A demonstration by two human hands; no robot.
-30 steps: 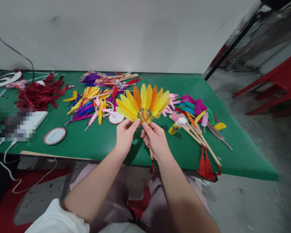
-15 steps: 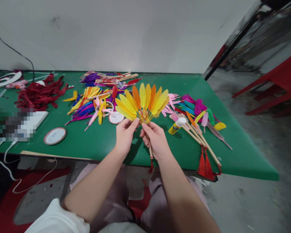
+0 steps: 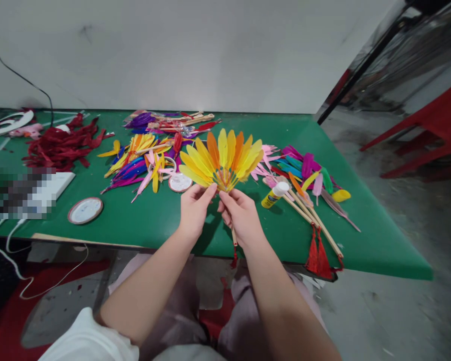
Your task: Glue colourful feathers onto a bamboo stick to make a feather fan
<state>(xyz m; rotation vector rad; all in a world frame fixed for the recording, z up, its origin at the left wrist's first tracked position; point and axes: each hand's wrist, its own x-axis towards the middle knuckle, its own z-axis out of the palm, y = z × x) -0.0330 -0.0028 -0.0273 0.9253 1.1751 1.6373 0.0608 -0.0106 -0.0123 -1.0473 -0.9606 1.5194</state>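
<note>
We hold the feather fan in both hands, over the table and close to the middle of its near edge. Our left hand grips the base of the feathers from the left, thumb laid on top; our right hand pinches that base from the right, its thumb just beside the other one. Yellow and orange feathers spread out beyond our fingertips toward the far edge. The handle slants back from beneath our right hand, and its red tassel hangs by the near edge. We cannot tell how far the hidden fingers wrap around the wood. Near our right hand we have a yellow glue stick with a white cap, and past it wooden sticks whose tassels reach the near edge. Loose coloured feathers lie beyond these, toward the right edge. Just beyond our left hand lies a round white disc, with mixed feather bundles behind it, and a dark red feather heap sits toward the far left corner.
</note>
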